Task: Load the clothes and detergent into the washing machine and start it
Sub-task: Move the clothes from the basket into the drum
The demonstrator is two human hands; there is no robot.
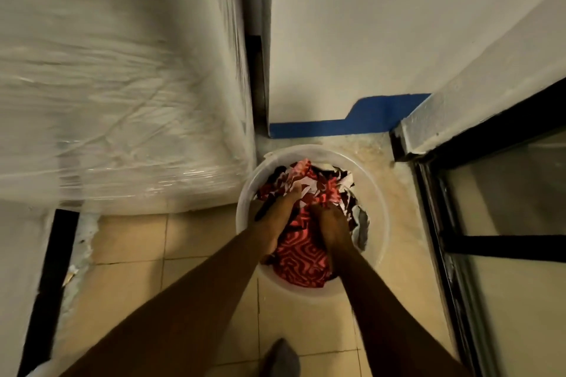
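Inside basin [379, 223] — both hands on clothes [301, 251]

beige tiled floor [190, 239], grout lines showing. round white plastic basin [378, 217] standing on it near the wall corner, heaped with red patterned clothes [301, 249]. beside it, a large plastic-wrapped appliance [122, 101].

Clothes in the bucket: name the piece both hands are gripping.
The red-and-pink patterned cloth, on top; left hand and right hand clutch it, not the darker pieces.
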